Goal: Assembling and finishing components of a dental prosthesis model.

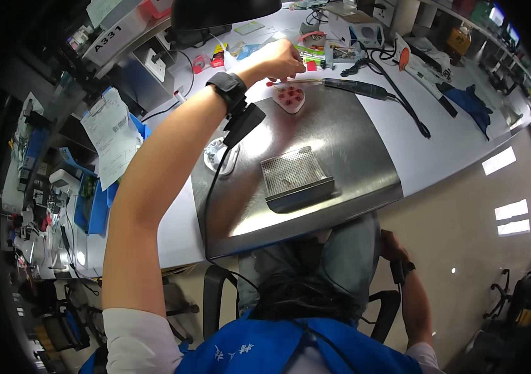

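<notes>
My left hand (pixel 283 61) reaches over the far edge of a steel plate (pixel 352 137), its fingers pinched together. Whatever lies between the fingertips is too small to make out. Just under it rests a pale heart-shaped piece (pixel 289 98) dotted with red. A black pen-like tool (pixel 357 88) with a cable lies right of the hand, its thin tip toward the fingers. My right hand (pixel 394 247) hangs low beside my right thigh, away from the bench; its fingers are mostly hidden.
A perforated metal tray (pixel 295 171) stands on the plate's near half, with a white round dish (pixel 217 156) to its left. A black lamp head (pixel 225 12) hangs above. Blue bins (pixel 94 202) and papers (pixel 112 134) are at left; a white bar tool (pixel 424 75) is at right.
</notes>
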Motion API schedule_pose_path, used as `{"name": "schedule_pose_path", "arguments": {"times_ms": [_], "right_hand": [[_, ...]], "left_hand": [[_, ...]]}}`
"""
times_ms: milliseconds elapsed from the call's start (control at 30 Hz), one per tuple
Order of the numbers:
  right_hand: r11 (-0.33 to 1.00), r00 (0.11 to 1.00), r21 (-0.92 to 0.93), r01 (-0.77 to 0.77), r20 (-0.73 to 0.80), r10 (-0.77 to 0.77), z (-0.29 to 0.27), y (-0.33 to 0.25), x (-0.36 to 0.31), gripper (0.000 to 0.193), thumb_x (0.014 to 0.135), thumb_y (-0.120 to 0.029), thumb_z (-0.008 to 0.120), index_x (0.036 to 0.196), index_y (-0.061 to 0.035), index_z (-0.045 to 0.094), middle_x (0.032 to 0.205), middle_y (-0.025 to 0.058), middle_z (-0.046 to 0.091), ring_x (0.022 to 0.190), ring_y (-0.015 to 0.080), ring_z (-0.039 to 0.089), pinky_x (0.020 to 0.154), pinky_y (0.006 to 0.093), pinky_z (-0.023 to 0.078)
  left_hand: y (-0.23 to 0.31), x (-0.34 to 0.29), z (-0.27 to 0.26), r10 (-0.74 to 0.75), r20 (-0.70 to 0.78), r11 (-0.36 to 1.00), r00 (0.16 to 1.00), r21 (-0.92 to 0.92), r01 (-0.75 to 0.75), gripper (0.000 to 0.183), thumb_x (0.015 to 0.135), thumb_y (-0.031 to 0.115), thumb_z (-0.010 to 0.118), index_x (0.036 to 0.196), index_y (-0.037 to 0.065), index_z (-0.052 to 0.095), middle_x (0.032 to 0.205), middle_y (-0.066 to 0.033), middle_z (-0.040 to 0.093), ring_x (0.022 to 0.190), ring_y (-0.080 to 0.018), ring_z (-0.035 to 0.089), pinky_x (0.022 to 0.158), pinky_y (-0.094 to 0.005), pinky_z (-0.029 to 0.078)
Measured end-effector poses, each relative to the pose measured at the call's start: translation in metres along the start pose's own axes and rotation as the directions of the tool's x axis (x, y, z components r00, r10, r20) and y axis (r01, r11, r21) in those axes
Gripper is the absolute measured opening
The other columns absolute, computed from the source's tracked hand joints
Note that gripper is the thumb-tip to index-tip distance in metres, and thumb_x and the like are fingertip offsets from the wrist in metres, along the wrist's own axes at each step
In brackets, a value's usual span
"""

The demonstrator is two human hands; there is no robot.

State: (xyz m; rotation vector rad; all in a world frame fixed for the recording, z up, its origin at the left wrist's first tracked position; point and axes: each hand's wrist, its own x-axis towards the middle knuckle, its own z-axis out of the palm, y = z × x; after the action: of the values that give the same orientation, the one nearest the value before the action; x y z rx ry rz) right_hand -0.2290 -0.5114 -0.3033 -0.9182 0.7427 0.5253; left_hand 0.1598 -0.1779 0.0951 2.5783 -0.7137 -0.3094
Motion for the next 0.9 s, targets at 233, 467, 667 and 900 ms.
{"name": "schedule_pose_path", "arguments": {"times_ms": [233, 467, 667, 900], "right_hand": [[0.984, 0.96, 0.171, 0.054, 0.262, -0.098, -0.082, 0.057, 0.062, 0.037, 0.107, -0.016, 0.04, 0.121, 0.0053, 0.067, 0.118, 0.0182, 0.073, 0.099, 0.0244, 0.071, 0.091, 0.0378, 0.057], [0.994, 0.987, 0.1, -0.051, 0.156, 0.035, -0.153, 0.055, 0.063, 0.039, 0.108, -0.019, 0.041, 0.123, 0.007, 0.066, 0.115, 0.0165, 0.074, 0.1, 0.0257, 0.071, 0.091, 0.0392, 0.057], [0.988, 0.979, 0.153, 0.011, 0.201, -0.042, -0.028, 0.004, 0.079, 0.037, 0.108, -0.022, 0.044, 0.118, 0.0045, 0.067, 0.109, 0.0118, 0.074, 0.095, 0.0236, 0.07, 0.087, 0.0381, 0.057], [0.808, 0.66, 0.443, -0.388, 0.746, -0.092, -0.127, -0.033, 0.061, 0.025, 0.106, -0.026, 0.051, 0.105, -0.0042, 0.064, 0.092, 0.0075, 0.064, 0.081, 0.0214, 0.064, 0.086, 0.0428, 0.061]], "left_hand": [[-0.005, 0.077, 0.062, -0.117, -0.291, 0.988, 0.949, 0.065, 0.141, 0.037, 0.092, 0.039, 0.075, 0.093, 0.002, 0.08, 0.072, -0.0075, 0.075, 0.062, -0.0177, 0.072, 0.066, -0.0344, 0.059], [-0.001, 0.091, 0.062, -0.155, -0.271, 0.988, 0.95, -0.062, 0.143, 0.043, 0.082, 0.032, 0.076, 0.096, -0.009, 0.075, 0.098, -0.0305, 0.074, 0.098, -0.0447, 0.074, 0.087, -0.0476, 0.058], [0.004, 0.062, 0.032, -0.227, -0.353, 0.973, 0.908, -0.048, 0.224, 0.025, 0.08, 0.026, 0.08, 0.082, 0.002, 0.079, 0.075, -0.0072, 0.074, 0.061, -0.0141, 0.068, 0.06, -0.0299, 0.056], [0.023, -0.099, -0.04, -0.034, -0.159, 0.905, 0.987, -0.423, -0.037, 0.026, 0.091, 0.033, 0.076, 0.094, 0.007, 0.079, 0.083, -0.0024, 0.07, 0.072, -0.0082, 0.062, 0.056, -0.024, 0.045]]}}
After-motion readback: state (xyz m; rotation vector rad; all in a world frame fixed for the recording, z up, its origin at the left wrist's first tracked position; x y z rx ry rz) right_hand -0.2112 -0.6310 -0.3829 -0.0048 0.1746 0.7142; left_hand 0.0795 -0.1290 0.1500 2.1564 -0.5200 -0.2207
